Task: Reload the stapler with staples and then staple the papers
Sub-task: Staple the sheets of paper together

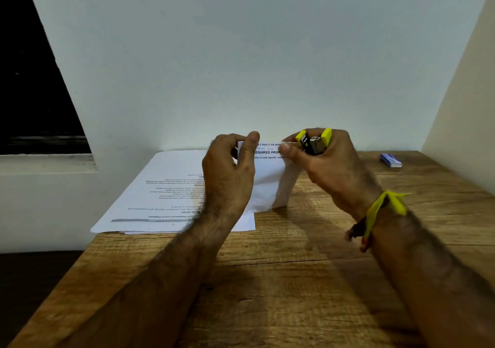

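My right hand (325,165) grips a small yellow and black stapler (314,141), held up above the wooden table with its end toward me. My left hand (227,170) pinches the top left of a lifted set of printed white papers (267,178), which stand bent up off the table. The right thumb touches the papers' top right corner next to the stapler. Whether the corner sits inside the stapler's jaws is hidden by the fingers. A stack of printed papers (166,195) lies flat on the table under and left of the left hand.
A small blue staple box (391,160) lies at the far right of the wooden table (281,280), near the cream side wall. A white wall stands just behind the table. The table's left edge runs diagonally, with a dark window beyond. A yellow band is tied round my right wrist.
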